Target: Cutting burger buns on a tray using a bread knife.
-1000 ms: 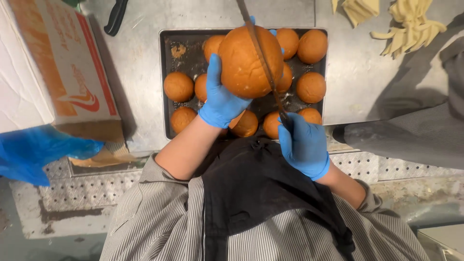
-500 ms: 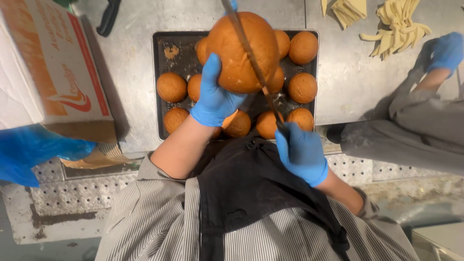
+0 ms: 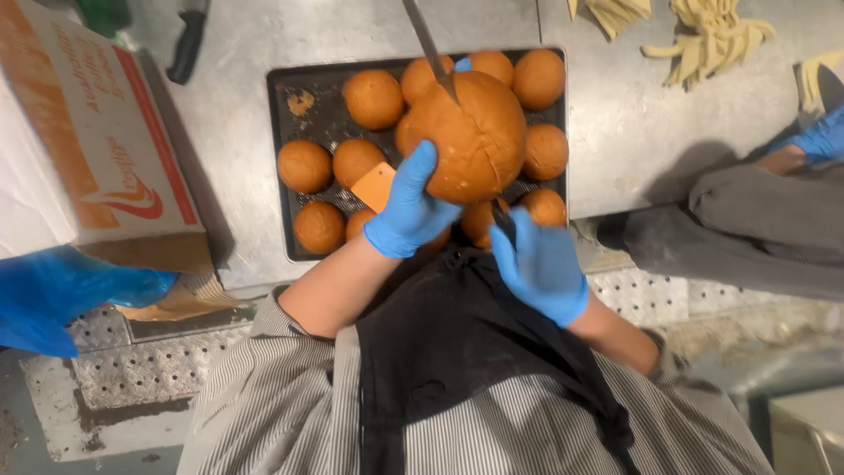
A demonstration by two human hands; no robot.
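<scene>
1. Leftmost, a cardboard box (image 3: 97, 149) stands on the steel bench (image 3: 237, 105), with a blue-gloved hand of someone else (image 3: 61, 295) below it.
2. Next, the dark tray (image 3: 283, 163) holds about a dozen round buns, and a small orange card (image 3: 375, 185) lies among them.
3. Raised above the tray, the big bun (image 3: 466, 136) sits in the left hand (image 3: 409, 211); its fingers are clamped around the bun's near side.
4. Right of that, the right hand (image 3: 541, 264) has its fingers closed on a knife (image 3: 431, 48), whose blade crosses the bun's top.
5. Judging by this, a clean cut calls for a level blade, light sawing strokes, and left fingers kept below the blade's line.
6. Farthest right, pale strips (image 3: 703, 35) lie on the bench, near another person's sleeve (image 3: 747, 229).
</scene>
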